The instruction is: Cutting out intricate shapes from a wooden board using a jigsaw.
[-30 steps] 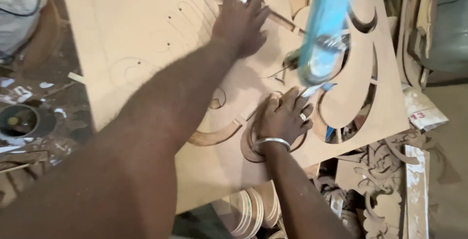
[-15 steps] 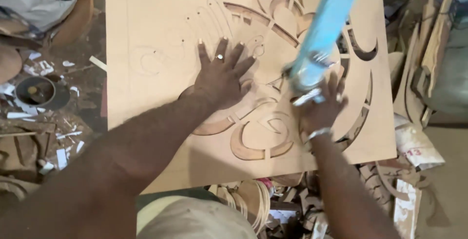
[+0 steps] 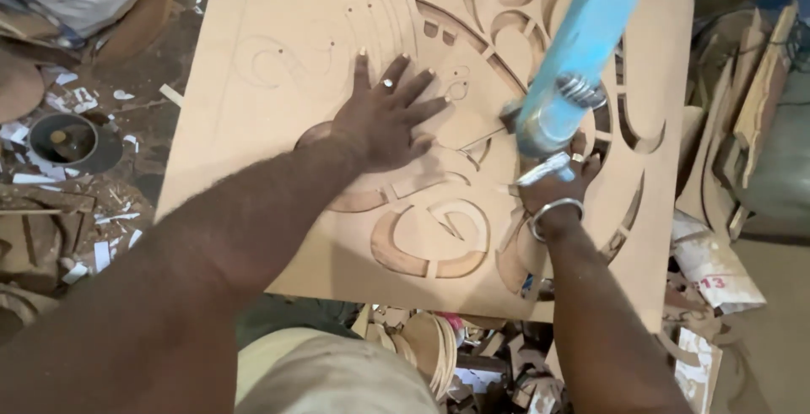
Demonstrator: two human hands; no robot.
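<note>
Here, a big fretwork board (image 3: 278, 34) lies flat, scroll shapes cut through it. The left hand (image 3: 384, 123) presses on it, fingers (image 3: 415, 85) spread wide. Just right of them stands the blue saw arm (image 3: 582, 43); beneath it the right hand (image 3: 553, 190), braceleted, touches the board, its grip hidden.

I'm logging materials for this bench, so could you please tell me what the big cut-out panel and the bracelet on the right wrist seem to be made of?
The panel looks like fibreboard, perhaps MDF: even tan, matte, no grain, darker cut edges. The bracelet looks like polished silvery metal, with bright glints along its curve.
</note>
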